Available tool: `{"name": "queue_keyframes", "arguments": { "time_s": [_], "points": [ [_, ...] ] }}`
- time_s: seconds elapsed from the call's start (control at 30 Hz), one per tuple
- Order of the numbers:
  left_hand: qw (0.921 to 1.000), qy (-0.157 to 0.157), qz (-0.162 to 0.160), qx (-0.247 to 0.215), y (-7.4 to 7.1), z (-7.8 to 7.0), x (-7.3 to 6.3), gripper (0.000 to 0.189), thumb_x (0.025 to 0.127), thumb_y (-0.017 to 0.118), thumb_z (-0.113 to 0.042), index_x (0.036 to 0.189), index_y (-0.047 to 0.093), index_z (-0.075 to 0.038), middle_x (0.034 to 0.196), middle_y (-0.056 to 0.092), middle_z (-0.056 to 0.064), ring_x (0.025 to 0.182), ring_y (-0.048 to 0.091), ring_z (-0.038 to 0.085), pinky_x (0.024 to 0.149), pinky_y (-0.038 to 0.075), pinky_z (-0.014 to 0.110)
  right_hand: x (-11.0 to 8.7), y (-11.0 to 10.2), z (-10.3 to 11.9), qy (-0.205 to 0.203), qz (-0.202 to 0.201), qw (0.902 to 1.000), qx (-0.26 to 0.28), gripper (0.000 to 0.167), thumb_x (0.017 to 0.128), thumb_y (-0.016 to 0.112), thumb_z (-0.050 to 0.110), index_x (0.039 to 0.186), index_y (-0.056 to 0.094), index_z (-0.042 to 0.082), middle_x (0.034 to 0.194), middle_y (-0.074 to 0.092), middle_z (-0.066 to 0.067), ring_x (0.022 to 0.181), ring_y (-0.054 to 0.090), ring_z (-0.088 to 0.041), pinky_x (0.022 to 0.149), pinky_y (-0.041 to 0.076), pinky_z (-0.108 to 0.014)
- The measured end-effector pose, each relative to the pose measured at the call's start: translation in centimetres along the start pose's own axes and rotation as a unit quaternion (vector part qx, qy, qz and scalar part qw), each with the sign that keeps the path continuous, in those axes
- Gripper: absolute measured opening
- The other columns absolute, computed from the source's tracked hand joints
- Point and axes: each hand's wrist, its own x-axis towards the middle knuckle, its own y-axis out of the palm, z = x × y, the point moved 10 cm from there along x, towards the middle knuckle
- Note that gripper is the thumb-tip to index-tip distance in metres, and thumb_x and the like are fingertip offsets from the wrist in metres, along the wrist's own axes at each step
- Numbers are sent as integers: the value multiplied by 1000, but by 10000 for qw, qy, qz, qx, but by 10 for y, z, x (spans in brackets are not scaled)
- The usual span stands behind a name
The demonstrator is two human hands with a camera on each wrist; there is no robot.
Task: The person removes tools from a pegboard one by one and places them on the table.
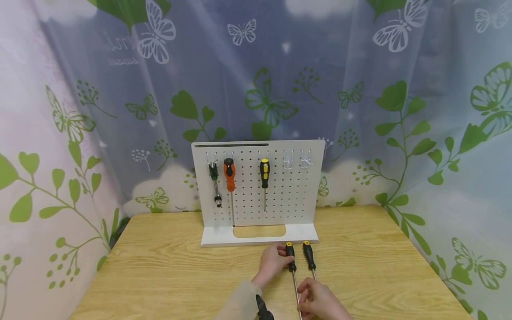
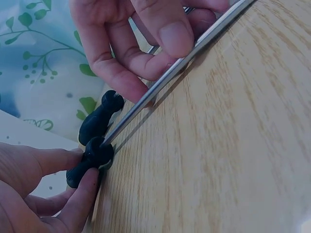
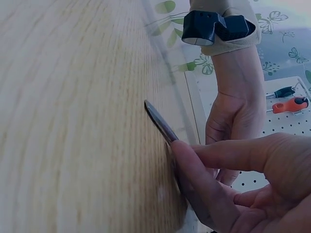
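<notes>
Two black-handled screwdrivers with yellow handle ends lie side by side on the wooden table in front of a white pegboard point(image 1: 280, 209). My left hand point(image 1: 274, 262) pinches the handle of the left screwdriver point(image 1: 290, 251) between thumb and fingers. Lower down, my right hand point(image 1: 322, 301) holds the same screwdriver's metal shaft point(image 2: 146, 99) near its tip point(image 3: 158, 119). The other screwdriver point(image 1: 308, 254) lies just to the right, its lower shaft hidden behind my right hand.
On the pegboard hang a green-handled tool point(image 1: 214, 172), an orange-and-black screwdriver point(image 1: 230, 174) and a yellow-and-black screwdriver point(image 1: 265, 172). Clear plastic hooks point(image 1: 288, 160) sit at its upper right. A patterned curtain point(image 1: 312, 89) surrounds the table point(image 1: 168, 271).
</notes>
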Motion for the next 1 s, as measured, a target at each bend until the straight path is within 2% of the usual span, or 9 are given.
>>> {"name": "queue_keyframes", "arguments": {
  "time_s": [0.3, 0.43, 0.53, 0.67, 0.7, 0.77, 0.8, 0.9, 1.0],
  "points": [
    [9999, -16, -43, 144, -2, -1, -1, 32, 82, 82, -3, 108, 67, 6, 85, 66, 7, 68, 63, 10, 58, 58, 22, 0, -1, 1, 4, -86, 9999, 94, 27, 82, 72, -9, 102, 55, -4, 79, 59, -3, 63, 67, -16, 56, 63, -34],
    [9997, 80, -54, 230, -2, -2, -2, 33, 81, 83, -5, 108, 67, 6, 86, 67, 8, 69, 63, 10, 59, 58, 23, -1, -3, 2, 40, -163, 9998, 98, 26, 82, 69, -9, 104, 55, -5, 81, 58, -4, 62, 67, -17, 56, 62, -34],
    [9989, 266, -114, 378, -4, -5, -3, 33, 81, 84, -8, 106, 68, 5, 85, 67, 7, 73, 63, 11, 62, 57, 23, -2, -5, 4, 39, -220, 9997, 75, 24, 83, 66, -10, 105, 56, -6, 82, 58, -5, 60, 67, -18, 55, 62, -34],
    [9954, 687, -254, 615, -7, -8, -4, 31, 83, 83, -15, 103, 68, 4, 85, 69, 6, 75, 62, 11, 64, 55, 25, -2, -7, 4, 135, -284, 9994, 163, 23, 85, 63, -11, 107, 56, -8, 84, 57, -6, 60, 66, -18, 57, 63, -36],
    [9952, 695, -267, 629, -8, -8, -4, 31, 84, 83, -16, 104, 68, 3, 86, 70, 6, 76, 63, 12, 65, 55, 26, -2, -8, 4, 168, -301, 9992, 199, 23, 87, 63, -10, 108, 55, -8, 84, 57, -6, 60, 66, -18, 57, 63, -36],
    [9955, 705, -260, 584, -10, -10, -4, 31, 85, 82, -16, 106, 68, 3, 88, 70, 7, 78, 64, 13, 67, 55, 28, -2, -10, 4, 198, -348, 9989, 240, 22, 90, 63, -7, 110, 54, -8, 85, 57, -6, 61, 66, -18, 57, 63, -37],
    [9965, 607, -216, 527, -12, -13, -5, 32, 85, 82, -14, 108, 68, 3, 89, 70, 8, 79, 64, 15, 69, 56, 29, -1, -10, 5, 183, -375, 9989, 234, 21, 92, 63, -5, 111, 54, -8, 84, 58, -7, 62, 65, -18, 56, 63, -37],
    [9983, 523, -113, 215, -16, -14, -5, 32, 87, 79, -11, 113, 66, 4, 93, 69, 9, 78, 66, 16, 66, 58, 28, 0, -13, 9, 21, -464, 9986, 238, 22, 95, 63, 1, 113, 53, -8, 85, 60, -8, 63, 66, -20, 54, 62, -40],
    [9981, 609, -10, -111, -19, -16, -2, 31, 90, 75, -7, 116, 64, 7, 96, 68, 10, 78, 69, 20, 62, 60, 27, 2, -17, 13, -108, -529, 9982, 254, 26, 97, 65, 5, 115, 53, -8, 87, 62, -9, 66, 66, -23, 53, 62, -41]
  ]
}}
